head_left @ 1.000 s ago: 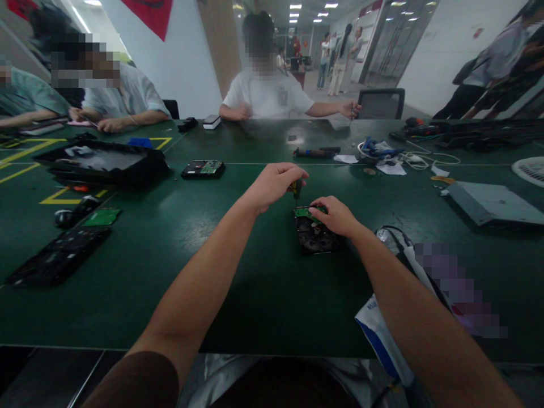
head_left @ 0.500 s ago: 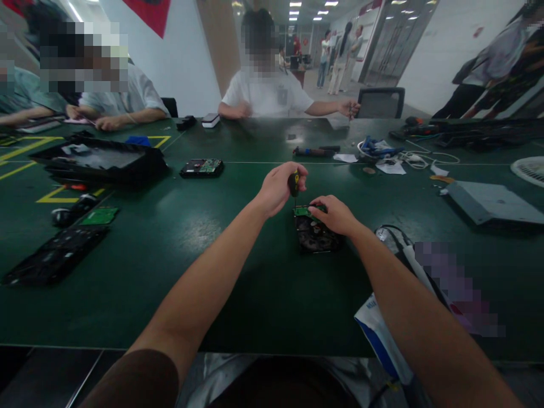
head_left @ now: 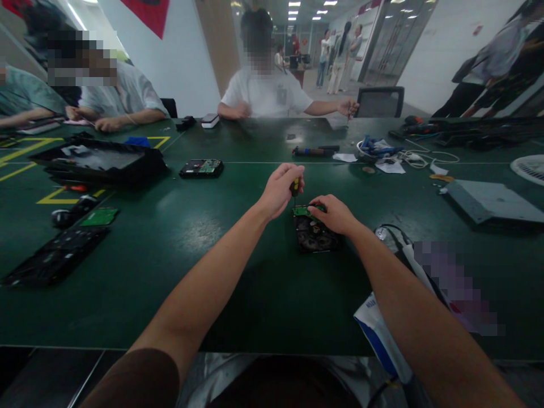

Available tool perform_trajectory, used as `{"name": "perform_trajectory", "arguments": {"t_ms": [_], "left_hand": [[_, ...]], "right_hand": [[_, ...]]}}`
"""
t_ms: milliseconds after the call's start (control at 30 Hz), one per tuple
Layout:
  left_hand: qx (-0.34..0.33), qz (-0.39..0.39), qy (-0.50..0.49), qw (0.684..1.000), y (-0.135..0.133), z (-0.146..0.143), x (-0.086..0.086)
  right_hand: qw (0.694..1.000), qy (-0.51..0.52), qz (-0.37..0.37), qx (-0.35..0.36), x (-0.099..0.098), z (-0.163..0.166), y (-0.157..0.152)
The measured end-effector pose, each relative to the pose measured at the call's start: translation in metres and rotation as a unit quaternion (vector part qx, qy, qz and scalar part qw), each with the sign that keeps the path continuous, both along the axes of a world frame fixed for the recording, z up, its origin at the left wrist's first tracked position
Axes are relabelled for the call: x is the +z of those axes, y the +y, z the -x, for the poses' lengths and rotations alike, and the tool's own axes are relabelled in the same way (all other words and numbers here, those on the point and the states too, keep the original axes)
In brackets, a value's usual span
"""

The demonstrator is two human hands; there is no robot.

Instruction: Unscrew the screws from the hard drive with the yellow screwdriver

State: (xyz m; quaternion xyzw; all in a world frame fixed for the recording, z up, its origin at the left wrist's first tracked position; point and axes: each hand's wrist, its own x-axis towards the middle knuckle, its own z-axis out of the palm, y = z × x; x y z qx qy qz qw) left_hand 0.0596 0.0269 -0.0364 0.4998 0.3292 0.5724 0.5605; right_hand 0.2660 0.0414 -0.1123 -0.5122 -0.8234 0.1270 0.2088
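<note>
Grey box [head_left: 495,199] near white cables [head_left: 415,159]

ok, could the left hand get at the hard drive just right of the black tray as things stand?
Probably yes: I see nothing standing between the left hand and that hard drive. But the hand holds a screwdriver, so it would likely have to free its fingers first.

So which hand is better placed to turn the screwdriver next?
Probably the left hand: it grips the screwdriver, shaft pointing down at the green board. The right hand is over that board's other end.
</note>
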Motion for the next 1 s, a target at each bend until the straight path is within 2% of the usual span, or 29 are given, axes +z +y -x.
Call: {"name": "perform_trajectory", "arguments": {"t_ms": [100,300,500,667,800,900,1000], "left_hand": [[0.020,0.001,0.027,0.999,0.002,0.001,0.001],[0.010,-0.075,0.081,0.994,0.003,0.009,0.004],[-0.040,-0.027,0.036,0.998,0.004,0.009,0.005],[-0.017,0.007,0.005,1.000,0.004,0.007,0.005],[-0.037,-0.003,-0.032,0.999,0.005,0.008,0.003],[-0.037,-0.014,-0.011,0.999,0.007,0.010,0.001],[0.005,-0.033,0.047,0.998,0.008,0.012,0.002]], "right_hand": [[1.000,-0.003,0.002,-0.002,-0.001,-0.001,0.001],[1.000,-0.007,0.006,-0.006,-0.002,-0.002,0.002],[1.000,0.000,0.002,-0.003,-0.002,-0.001,0.000],[1.000,0.002,0.007,-0.009,-0.001,-0.002,0.001],[1.000,0.003,0.004,-0.006,-0.001,-0.002,0.001],[1.000,0.001,0.001,-0.005,-0.002,-0.002,0.001],[1.000,-0.002,0.004,-0.007,-0.003,-0.002,0.002]]}}
